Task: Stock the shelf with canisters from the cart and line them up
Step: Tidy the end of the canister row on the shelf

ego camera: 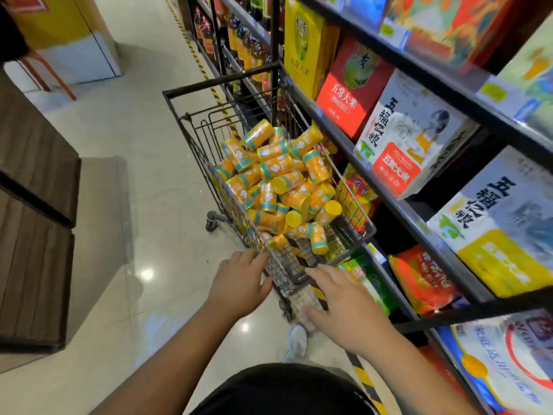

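Rightward, the shelf (329, 127) is running diagonally from upper centre to lower right of the frame, its tiers carrying rice boxes (413, 136) and bags; which tier is meant for the stock I cannot tell. Just beside it, at mid-frame, the cart (221, 80) is standing with its long axis pointing up and away from the person, its right wall almost against the shelf edge. Inside, the canisters (278, 181) are lying in a loose heap, their long axes pointing every way, some showing yellow caps; none appears to be on the shelf yet, so I judge the stocking is only starting.

Below the heap, both hands are reaching toward the cart's near end and holding nothing. The left hand (242, 283) is sitting at the near-left corner with fingers relaxed and spread, fingertips at the rim, though contact is not certain; the right hand (344, 298) is stretching flat and wide toward the near wall, slightly blurred.

So the coming pick lies up-frame and just over that rim; the nearest canister (318, 238) is standing roughly on end between the two hands. The right hand is lying nearer the shelf, so it looks the better one for placing.
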